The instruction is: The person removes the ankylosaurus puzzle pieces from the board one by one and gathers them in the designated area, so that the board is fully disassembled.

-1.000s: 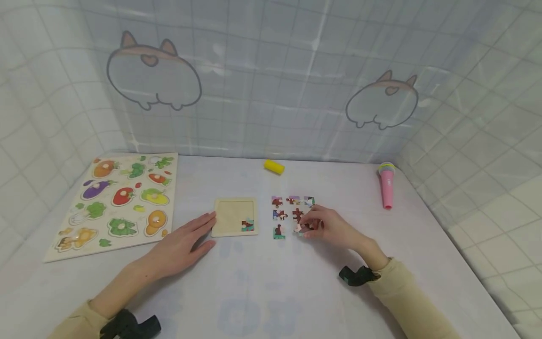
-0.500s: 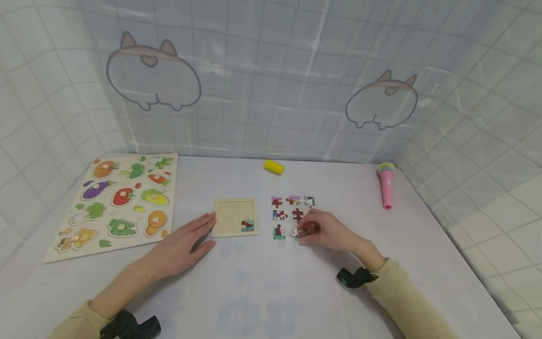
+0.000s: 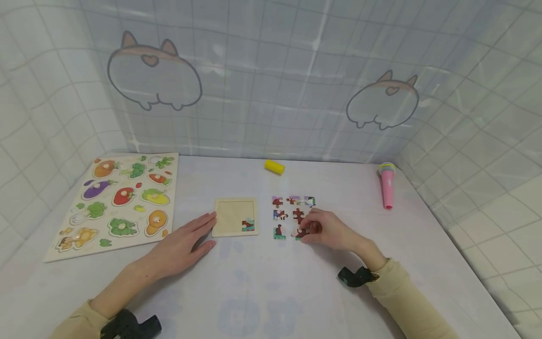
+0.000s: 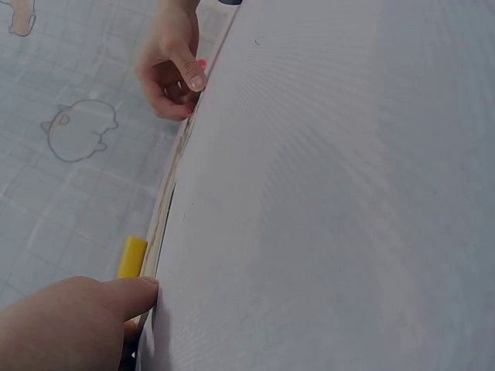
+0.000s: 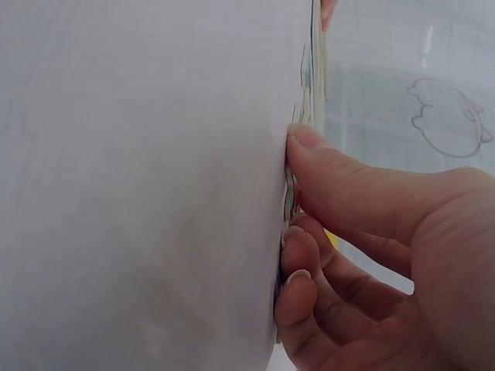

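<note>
A square wooden puzzle tray lies on the table with one jigsaw piece in its near right corner. My left hand lies with straight fingers, its fingertips at the tray's left edge. Right of the tray, several loose jigsaw pieces lie in rough rows, among them a brown piece. My right hand pinches the nearest right piece between thumb and fingers, low at the table. In the right wrist view, the thumb and curled fingers close around its thin edge. The fingers partly cover the pieces behind.
A vegetable puzzle board lies at the left. At the back stand out a yellow cylinder and, to the right, a pink toy microphone. A tiled-pattern cloth wall borders the table's back and sides.
My right hand has shifted slightly left and nearer to me, and its pinched piece now lies lower, in line with the near row. The left hand stays put at the tray.
</note>
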Demonstrator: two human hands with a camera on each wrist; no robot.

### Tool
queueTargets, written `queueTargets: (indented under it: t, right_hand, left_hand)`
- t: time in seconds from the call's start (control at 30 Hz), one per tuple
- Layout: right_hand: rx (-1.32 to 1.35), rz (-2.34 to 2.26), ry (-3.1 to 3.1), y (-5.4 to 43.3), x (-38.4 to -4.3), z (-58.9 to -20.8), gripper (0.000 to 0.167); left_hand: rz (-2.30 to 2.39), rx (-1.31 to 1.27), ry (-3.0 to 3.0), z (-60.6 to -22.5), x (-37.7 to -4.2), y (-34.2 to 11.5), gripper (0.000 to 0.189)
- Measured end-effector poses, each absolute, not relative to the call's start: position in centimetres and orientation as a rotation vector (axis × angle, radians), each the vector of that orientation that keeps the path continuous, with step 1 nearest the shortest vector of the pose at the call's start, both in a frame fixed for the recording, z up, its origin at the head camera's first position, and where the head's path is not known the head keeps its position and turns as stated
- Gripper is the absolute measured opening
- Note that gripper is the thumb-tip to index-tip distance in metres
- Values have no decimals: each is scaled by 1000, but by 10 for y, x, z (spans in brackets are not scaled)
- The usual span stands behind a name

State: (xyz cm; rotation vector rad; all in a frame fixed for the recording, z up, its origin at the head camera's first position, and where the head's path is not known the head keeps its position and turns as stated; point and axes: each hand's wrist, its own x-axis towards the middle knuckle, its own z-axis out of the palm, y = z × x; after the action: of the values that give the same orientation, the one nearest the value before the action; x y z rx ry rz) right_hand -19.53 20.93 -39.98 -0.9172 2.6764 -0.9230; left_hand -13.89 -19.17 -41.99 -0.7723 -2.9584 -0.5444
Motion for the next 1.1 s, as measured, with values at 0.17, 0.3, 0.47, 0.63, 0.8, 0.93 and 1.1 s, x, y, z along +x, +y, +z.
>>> queueTargets:
  t: [0.17, 0.3, 0.47, 0.63, 0.8, 0.93, 1.1]
  right_hand:
    - [-902, -917, 2686, 208, -195, -399, 24]
    - [-898, -913, 2685, 208, -195, -398, 24]
    - [-905, -909, 2681, 208, -195, -399, 24]
    - [-902, -907, 2682, 208, -195, -399, 24]
    - [-912, -904, 2687, 209, -195, -400, 24]
    - [-918, -904, 2690, 209, -196, -400, 24]
    - [-911, -903, 2688, 209, -196, -400, 24]
  left_hand:
    - [-552, -770, -2964, -420, -139, -191, 62]
    - [-556, -767, -2965, -419, -139, -191, 62]
    - [-553, -767, -2963, -419, -139, -191, 62]
    - [-549, -770, -2959, -419, -139, -191, 62]
    - [-542, -771, -2959, -419, -139, -191, 62]
    - [-538, -772, -2960, -419, -139, -191, 62]
    - [-535, -768, -2962, -420, -139, -191, 62]
